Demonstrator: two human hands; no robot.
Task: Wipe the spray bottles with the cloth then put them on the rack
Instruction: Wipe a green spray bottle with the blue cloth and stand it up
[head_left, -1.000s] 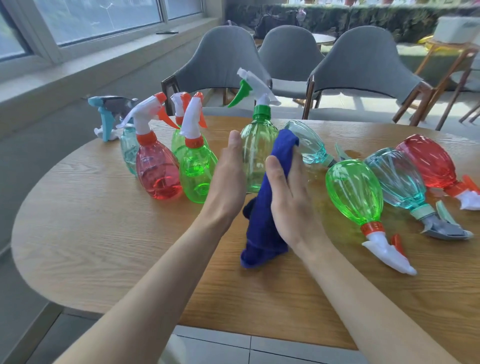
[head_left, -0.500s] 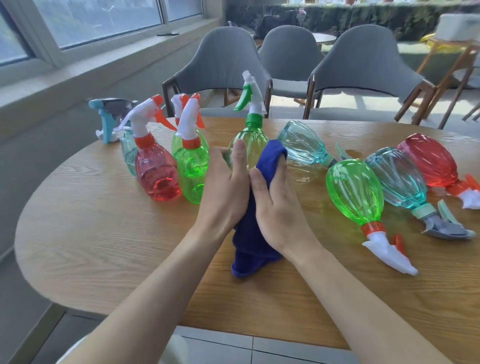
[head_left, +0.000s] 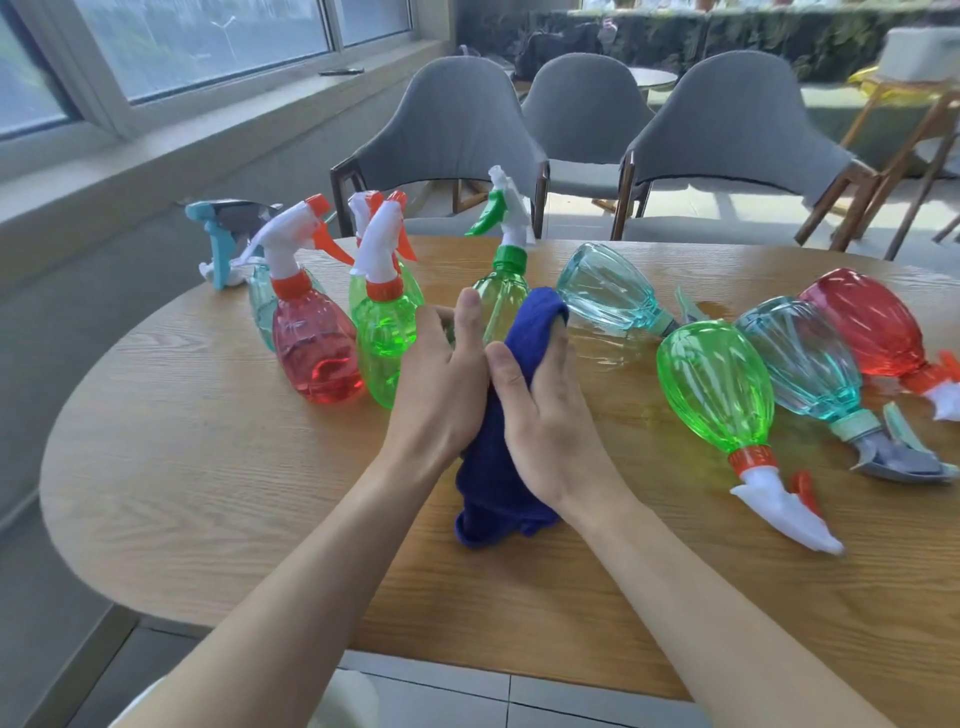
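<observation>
A clear green spray bottle with a green cap and a white and green trigger stands upright at the middle of the wooden table. My left hand grips its body from the left, fingers curled round it. My right hand holds a dark blue cloth wrapped against the bottle's right side. The cloth's lower end hangs onto the table. The bottle's lower body is hidden behind both hands. No rack is in view.
Upright at the left stand a red bottle, a green one and teal ones behind. Lying at the right are a teal bottle, a green, another teal and a red. Grey chairs line the far edge.
Both hands have closed in on the green bottle; the left now grips it and the right wraps the cloth onto it. The bottle's trigger head has turned round.
</observation>
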